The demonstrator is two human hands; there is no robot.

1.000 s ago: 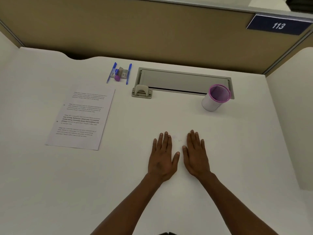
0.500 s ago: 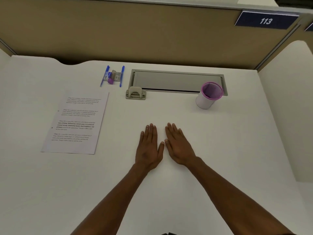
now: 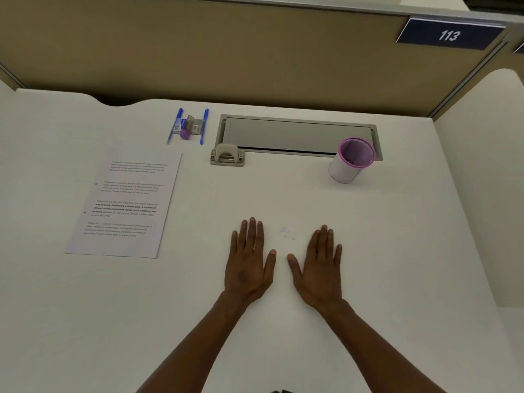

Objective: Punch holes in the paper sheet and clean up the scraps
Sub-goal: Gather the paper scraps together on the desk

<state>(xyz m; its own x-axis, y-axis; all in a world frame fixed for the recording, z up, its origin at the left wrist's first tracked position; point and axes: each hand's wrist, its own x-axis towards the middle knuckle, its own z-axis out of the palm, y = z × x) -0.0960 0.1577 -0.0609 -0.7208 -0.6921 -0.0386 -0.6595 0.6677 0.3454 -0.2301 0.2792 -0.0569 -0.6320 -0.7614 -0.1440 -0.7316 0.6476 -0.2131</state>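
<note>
A printed paper sheet point(image 3: 124, 205) lies flat at the left of the white desk point(image 3: 397, 251). A beige hole punch point(image 3: 227, 156) stands beyond the desk's middle, at the left end of a grey cable tray lid point(image 3: 297, 134). A white cup with a pink rim point(image 3: 353, 160) stands at the right. My left hand point(image 3: 249, 268) and my right hand point(image 3: 319, 270) rest palm down on the desk, a gap between them, holding nothing. A few tiny pale scraps point(image 3: 285, 232) lie between the fingertips.
Two blue pens point(image 3: 204, 126) and small stationery items with a purple cap point(image 3: 185, 134) lie behind the sheet. A tan partition point(image 3: 226, 52) closes the back, with a sign reading 113 point(image 3: 449, 35). A white side panel point(image 3: 496, 180) stands at the right.
My hands have moved apart, leaving a gap where the small scraps show. The camera view has shifted slightly.
</note>
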